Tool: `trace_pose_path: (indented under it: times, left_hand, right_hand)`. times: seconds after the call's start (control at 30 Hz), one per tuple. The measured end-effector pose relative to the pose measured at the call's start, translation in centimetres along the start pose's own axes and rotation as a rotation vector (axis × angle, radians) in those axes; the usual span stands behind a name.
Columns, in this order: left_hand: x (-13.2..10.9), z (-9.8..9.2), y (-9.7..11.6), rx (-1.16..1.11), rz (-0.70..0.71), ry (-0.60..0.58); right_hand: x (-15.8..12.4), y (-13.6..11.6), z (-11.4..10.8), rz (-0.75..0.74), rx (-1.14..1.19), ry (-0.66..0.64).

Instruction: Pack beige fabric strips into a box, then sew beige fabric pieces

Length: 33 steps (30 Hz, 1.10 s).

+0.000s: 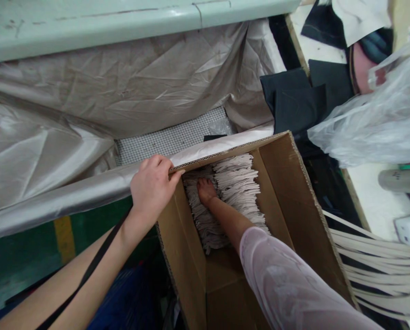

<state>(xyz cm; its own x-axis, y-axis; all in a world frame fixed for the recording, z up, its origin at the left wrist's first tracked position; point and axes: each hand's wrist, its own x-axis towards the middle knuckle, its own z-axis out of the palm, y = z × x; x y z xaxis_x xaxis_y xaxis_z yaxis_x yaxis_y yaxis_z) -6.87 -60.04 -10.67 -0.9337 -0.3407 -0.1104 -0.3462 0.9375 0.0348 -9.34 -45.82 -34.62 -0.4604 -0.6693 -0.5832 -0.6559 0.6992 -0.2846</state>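
My left hand (pixel 153 185) is curled over the far rim of an open corrugated cardboard box (pixel 276 183), gripping the edge with the fingers on top. My right hand (pixel 206 191) reaches down into the box and rests on a stack of beige fabric strips (pixel 234 192). Its fingers are bunched and partly sunk among the strips, so I cannot see whether they hold any. The strips are packed in overlapping layers inside the box. A black strap (pixel 88 270) lies across my left forearm.
Wrinkled silver-grey sheeting (pixel 60 133) lines a bin behind the box, with a wire mesh (pixel 166 137) at its bottom and a pale green rim (pixel 88 27) above. Black fabric pieces (pixel 294 98), clear plastic film (pixel 373 119) and loose beige strips (pixel 379 261) lie to the right.
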Motion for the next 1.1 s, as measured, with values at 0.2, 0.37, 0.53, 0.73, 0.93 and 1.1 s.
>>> trace_pose_path:
  times: [0.2, 0.37, 0.53, 0.73, 0.93, 1.1]
  left_hand:
    - [0.0, 0.0, 0.0, 0.006, 0.0, -0.003]
    - [0.0, -0.1, -0.1, 0.007, 0.008, 0.0]
    - [0.1, -0.1, -0.1, -0.004, 0.012, 0.004]
    - [0.2, -0.1, -0.1, -0.014, 0.015, 0.005]
    - [0.2, 0.0, -0.1, -0.016, 0.015, 0.017]
    - [0.1, 0.0, -0.2, -0.011, 0.029, 0.033]
  right_hand:
    - [-1.1, 0.5, 0.4, -0.03, -0.013, -0.002]
    - [-1.9, 0.3, 0.7, -0.031, -0.007, -0.007]
    - [-0.1, 0.4, -0.5, 0.023, 0.024, -0.002]
    - [2.6, 0.1, -1.0, 0.083, 0.05, -0.052]
    - [3.1, -0.2, -0.2, 0.108, 0.053, -0.059]
    - [2.9, 0.0, -0.3, 0.081, 0.07, -0.039]
